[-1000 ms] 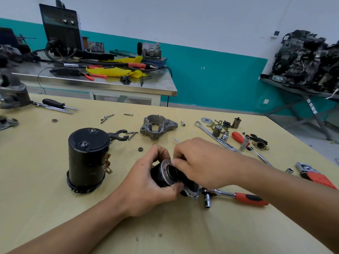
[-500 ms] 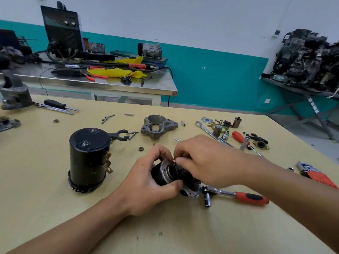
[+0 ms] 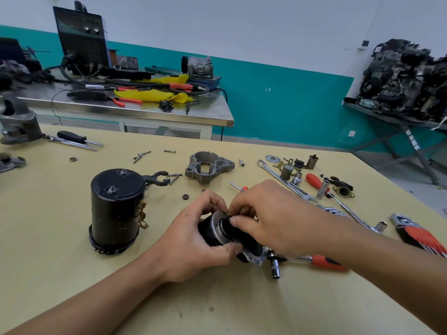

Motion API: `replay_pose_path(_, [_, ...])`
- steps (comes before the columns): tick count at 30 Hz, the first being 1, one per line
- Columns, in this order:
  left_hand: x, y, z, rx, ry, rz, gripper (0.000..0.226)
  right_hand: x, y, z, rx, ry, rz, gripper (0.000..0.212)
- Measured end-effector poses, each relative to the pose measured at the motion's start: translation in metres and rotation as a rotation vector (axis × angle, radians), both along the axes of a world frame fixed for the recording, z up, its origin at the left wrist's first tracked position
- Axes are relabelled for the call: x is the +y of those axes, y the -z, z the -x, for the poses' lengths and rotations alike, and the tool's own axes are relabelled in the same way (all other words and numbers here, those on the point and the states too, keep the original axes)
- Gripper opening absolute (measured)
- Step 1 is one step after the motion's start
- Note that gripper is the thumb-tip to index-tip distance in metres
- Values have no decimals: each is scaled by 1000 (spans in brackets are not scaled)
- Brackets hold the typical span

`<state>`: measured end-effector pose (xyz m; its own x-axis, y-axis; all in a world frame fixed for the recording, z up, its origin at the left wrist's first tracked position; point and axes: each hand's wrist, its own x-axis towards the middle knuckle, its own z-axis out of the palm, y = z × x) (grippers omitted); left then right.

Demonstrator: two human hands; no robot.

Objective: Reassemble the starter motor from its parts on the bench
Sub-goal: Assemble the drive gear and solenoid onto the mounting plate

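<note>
The bench carries the task's parts. The largest, the can, stands upright at 9 o'clock from the hands, well apart. It could tip if an elbow swept it, since it is tall and stands on its end. The housing lies at 12 o'clock and looks safe from a knock.

The unit is in the middle, held just over the bench. The left hand has its fingers and thumb curled round the unit's black body. The right hand pinches at its silver flange. I cannot tell whether a small fastener sits between those fingertips. The body looks smooth, so I judge it could twist in the left hand while the right works, which would spoil the alignment. A small piece let slip here could roll among the tools at 2 o'clock and be lost. The ratchet lies just beside the unit at 4 o'clock, and the unit might snag on it when set down.

Counts:
- 1 bench
- 1 can
- 1 housing
- 2 hands
- 1 unit
- 1 ratchet
- 3 loose sockets between 1 and 3 o'clock
- 1 nut at 11 o'clock
</note>
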<state>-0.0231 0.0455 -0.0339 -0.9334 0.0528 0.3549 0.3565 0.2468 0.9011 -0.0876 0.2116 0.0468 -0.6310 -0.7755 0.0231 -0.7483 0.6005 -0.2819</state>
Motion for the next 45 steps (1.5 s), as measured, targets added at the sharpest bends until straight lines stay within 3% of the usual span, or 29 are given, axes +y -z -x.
replay_pose_path(14, [2,4,-2,35,4,23,48,-7,-6,-3,-91,69,-125,28])
replay_pose_path(22, [5,3,-3,64,-37,77,48,-11,4,-18,90,34,-227,18])
replay_pose_path(25, [6,1,-3,85,-63,89,48,-10,1,-17,100,34,-201,24])
replay_pose_path(28, [5,0,-4,107,-88,110,48,-9,-4,-14,26,108,-119,37])
replay_pose_path(37, [7,-3,-4,183,-52,129,46,-10,-8,-6,-99,140,-150,29])
replay_pose_path(45, [5,0,-6,96,-107,101,48,-14,-12,4,-177,123,-128,32])
